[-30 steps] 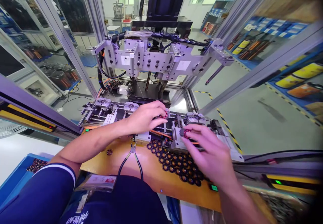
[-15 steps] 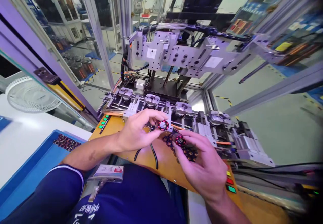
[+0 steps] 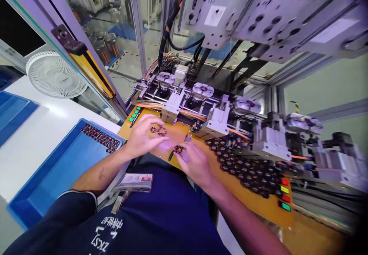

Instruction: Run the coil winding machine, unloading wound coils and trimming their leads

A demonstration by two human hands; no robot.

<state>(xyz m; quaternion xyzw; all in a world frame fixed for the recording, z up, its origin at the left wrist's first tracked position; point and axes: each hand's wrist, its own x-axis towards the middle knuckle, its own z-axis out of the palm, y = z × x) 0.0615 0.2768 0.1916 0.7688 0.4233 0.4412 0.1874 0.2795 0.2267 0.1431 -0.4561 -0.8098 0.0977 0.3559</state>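
Note:
My left hand [image 3: 143,137] is curled with thumb and fingers around a small wound motor stator [image 3: 162,131], a ring with reddish and black segments. A second small stator [image 3: 153,130] shows just beside it, within the curve of the fingers. To the right and slightly lower, my right hand [image 3: 194,163] pinches another stator [image 3: 178,149] between thumb and fingertips. Partly hidden behind this hand is a pair of cutters [image 3: 188,137], its jaws and one black handle showing. Both hands are above the orange worktop [image 3: 212,166], apart from each other.
Many dark stators [image 3: 247,166] lie in packed rows at right, beside coloured buttons [image 3: 285,193]. A blue tray [image 3: 57,163] at left holds rows of stators [image 3: 99,137]. Machine fixtures [image 3: 202,90] line the back, under a metal plate assembly [image 3: 230,17]. A white fan [image 3: 57,74] stands left.
The view has turned down and right. Both hands have moved left across the worktop, uncovering the rows of stators at right. The hands are lower and slightly farther apart, each still holding a stator.

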